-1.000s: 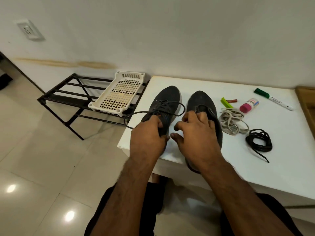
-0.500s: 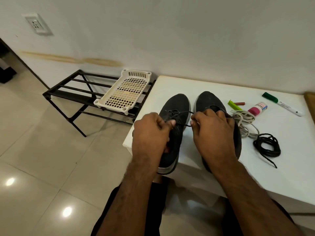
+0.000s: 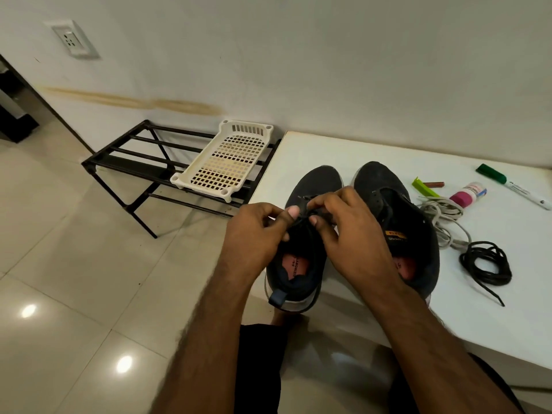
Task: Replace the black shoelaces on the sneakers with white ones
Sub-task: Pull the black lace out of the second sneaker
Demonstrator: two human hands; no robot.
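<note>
While both hands [image 3: 301, 231] pinch the left sneaker's [image 3: 301, 234] black lace [image 3: 303, 218], the white basket [image 3: 227, 159] sits on a rack [image 3: 128, 162].

wall [image 3: 328, 55]: white, stained | floor [image 3: 59, 264]: glossy beige tiles | black rack [image 3: 140, 162] | white table [image 3: 493, 264]

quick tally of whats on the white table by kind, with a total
sneakers: 2, left sneaker and right sneaker
loose lace bundles: 2, white laces and black lace
green marker: 1
pink-capped bottle: 1
green clip: 1
small brown stick: 1
total: 8
</note>
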